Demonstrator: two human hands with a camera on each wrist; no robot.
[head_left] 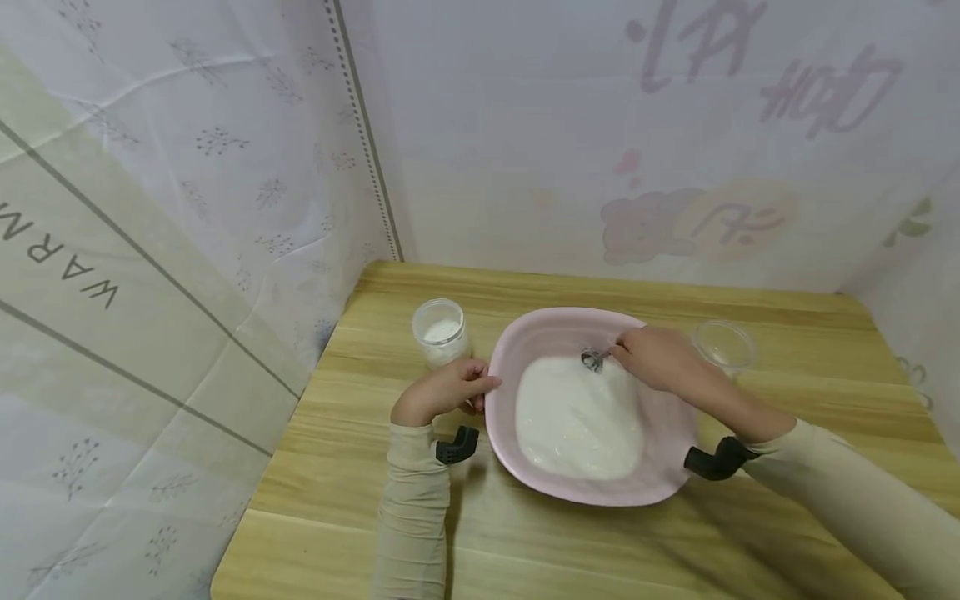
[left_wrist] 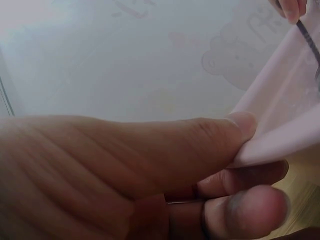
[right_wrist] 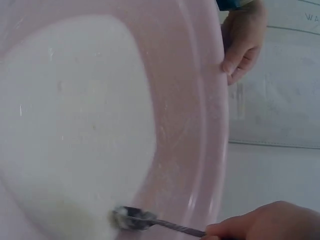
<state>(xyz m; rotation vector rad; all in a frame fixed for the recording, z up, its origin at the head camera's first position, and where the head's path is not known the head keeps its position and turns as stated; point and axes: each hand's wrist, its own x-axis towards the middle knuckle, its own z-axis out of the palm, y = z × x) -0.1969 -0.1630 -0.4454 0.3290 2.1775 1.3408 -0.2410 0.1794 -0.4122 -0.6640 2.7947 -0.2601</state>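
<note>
A pink basin (head_left: 517, 450) holds a white, smooth-surfaced substance (head_left: 577, 417). With thumb above and fingers below, my left hand (head_left: 446, 390) pinches the basin's left rim; the left wrist view shows this grip closely. My right hand (head_left: 656, 358) reaches over the far right side and holds a metal spoon (head_left: 592, 359) by its handle. In the right wrist view the bowl of the spoon (right_wrist: 132, 218) touches the edge of the white substance near the basin wall, with some white stuff on it.
Just beyond my left hand stands a clear jar (head_left: 441, 329) with white contents. A clear round lid (head_left: 724, 343) lies on the wooden table (head_left: 330, 500), right of the basin and behind my right forearm. Printed curtains (head_left: 487, 150) hang behind and beside the table.
</note>
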